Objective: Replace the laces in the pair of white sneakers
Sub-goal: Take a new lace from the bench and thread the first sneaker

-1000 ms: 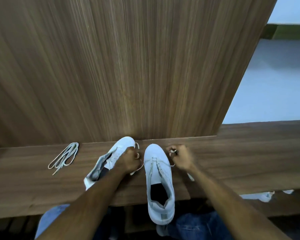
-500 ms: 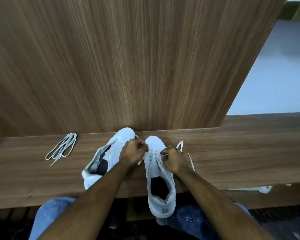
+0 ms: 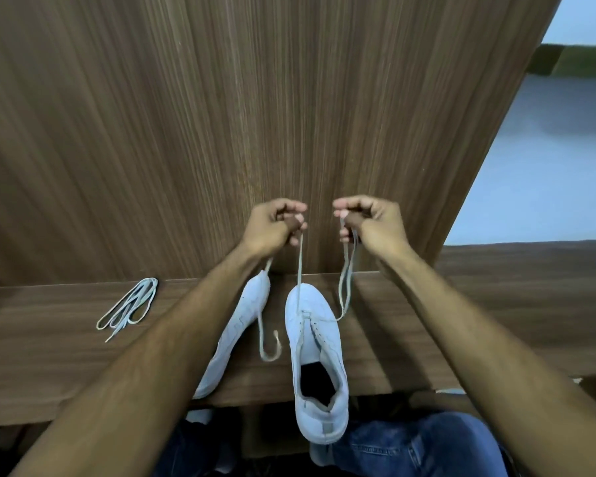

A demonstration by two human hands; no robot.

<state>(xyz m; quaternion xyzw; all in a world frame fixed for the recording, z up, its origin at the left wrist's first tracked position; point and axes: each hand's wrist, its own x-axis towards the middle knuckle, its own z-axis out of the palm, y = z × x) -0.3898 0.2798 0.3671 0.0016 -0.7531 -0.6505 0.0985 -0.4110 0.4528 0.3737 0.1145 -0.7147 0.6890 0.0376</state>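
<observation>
Two white sneakers lie on a wooden shelf. The right sneaker [image 3: 315,342] points away from me, its heel hanging over the shelf's front edge. The left sneaker [image 3: 236,333] lies on its side, partly behind my left forearm. A white lace [image 3: 300,266] runs through the right sneaker's front eyelets. My left hand [image 3: 274,223] pinches one end and my right hand [image 3: 372,220] pinches the other, both raised above the toe. The strands hang taut, and a loose tail curls between the shoes.
A second bundled white lace [image 3: 129,306] lies on the wooden shelf [image 3: 66,366] at the left. A tall wood-grain panel [image 3: 221,115] rises just behind the shoes. My knees in blue jeans [image 3: 410,445] sit below the shelf's front edge.
Both hands have risen from the right sneaker's toe to well above it, pulling the lace ends up and taut. The camera view has tilted slightly.
</observation>
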